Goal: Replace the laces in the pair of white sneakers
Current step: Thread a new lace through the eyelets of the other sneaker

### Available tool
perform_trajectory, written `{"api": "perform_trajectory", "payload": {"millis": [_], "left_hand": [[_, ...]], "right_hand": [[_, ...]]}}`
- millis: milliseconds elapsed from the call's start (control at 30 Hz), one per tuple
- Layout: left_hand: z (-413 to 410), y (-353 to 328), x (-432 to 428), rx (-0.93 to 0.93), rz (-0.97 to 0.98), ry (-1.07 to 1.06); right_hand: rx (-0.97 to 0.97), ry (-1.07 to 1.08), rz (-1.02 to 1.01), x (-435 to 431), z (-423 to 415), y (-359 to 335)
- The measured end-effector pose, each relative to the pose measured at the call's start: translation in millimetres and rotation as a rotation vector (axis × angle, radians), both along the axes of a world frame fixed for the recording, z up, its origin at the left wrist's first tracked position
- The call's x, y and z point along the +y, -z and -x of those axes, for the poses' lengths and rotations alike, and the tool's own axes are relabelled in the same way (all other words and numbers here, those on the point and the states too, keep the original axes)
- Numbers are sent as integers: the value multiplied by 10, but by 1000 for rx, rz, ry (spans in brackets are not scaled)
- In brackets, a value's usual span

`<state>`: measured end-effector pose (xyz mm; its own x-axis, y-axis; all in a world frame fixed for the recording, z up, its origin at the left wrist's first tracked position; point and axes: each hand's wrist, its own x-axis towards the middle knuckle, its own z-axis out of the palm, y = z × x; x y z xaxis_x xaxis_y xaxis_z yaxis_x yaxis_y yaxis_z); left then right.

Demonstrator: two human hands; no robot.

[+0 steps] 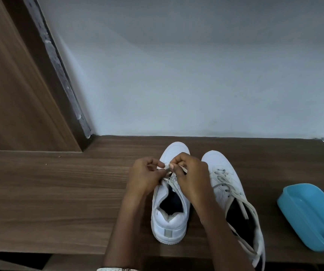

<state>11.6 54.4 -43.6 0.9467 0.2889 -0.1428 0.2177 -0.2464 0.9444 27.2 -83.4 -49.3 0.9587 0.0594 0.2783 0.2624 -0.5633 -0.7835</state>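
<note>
The left hand point(145, 177) and the right hand point(191, 178) meet over the eyelets of one white sneaker point(169, 222), both with fingers curled. Each pinches the pale lace point(183, 170) between thumb and fingertips, and the two pinches nearly touch. The sneaker stands upright on a wooden table point(59, 202), toe toward the wall point(196, 75) and heel toward the person, its dark opening showing. Just beside it on the right stands the second sneaker point(217, 161) — roughly parallel, with a loose lace point(230, 201) partly threaded and trailing across its opening. Farther right of the sneaker, well apart, a blue plastic tray point(313, 227) lies near the table's front edge. Far to the sneaker's left rises a wooden panel point(10, 85).
</note>
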Motion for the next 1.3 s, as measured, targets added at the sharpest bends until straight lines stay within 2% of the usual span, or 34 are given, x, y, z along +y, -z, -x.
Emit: {"api": "perform_trajectory", "payload": {"millis": [100,300,600,833,1100,1200,1300], "left_hand": [[8,13,58,79,269,-48],[-9,-8,62,106,434,-125],[13,-57,55,58,384,-121],[6,-38,88,39,355,-99],[5,-50,84,16,329,-106],[7,-50,84,12,331,-102],[5,-37,90,7,323,-101]], "right_hand": [[-53,8,47,28,-24,28],[-22,-47,185,-80,-68,-3],[-35,-130,404,-35,-47,-46],[-44,-106,368,-61,-22,-52],[67,24,113,40,-16,59],[54,46,143,66,3,44],[8,64,300,102,26,12]]}}
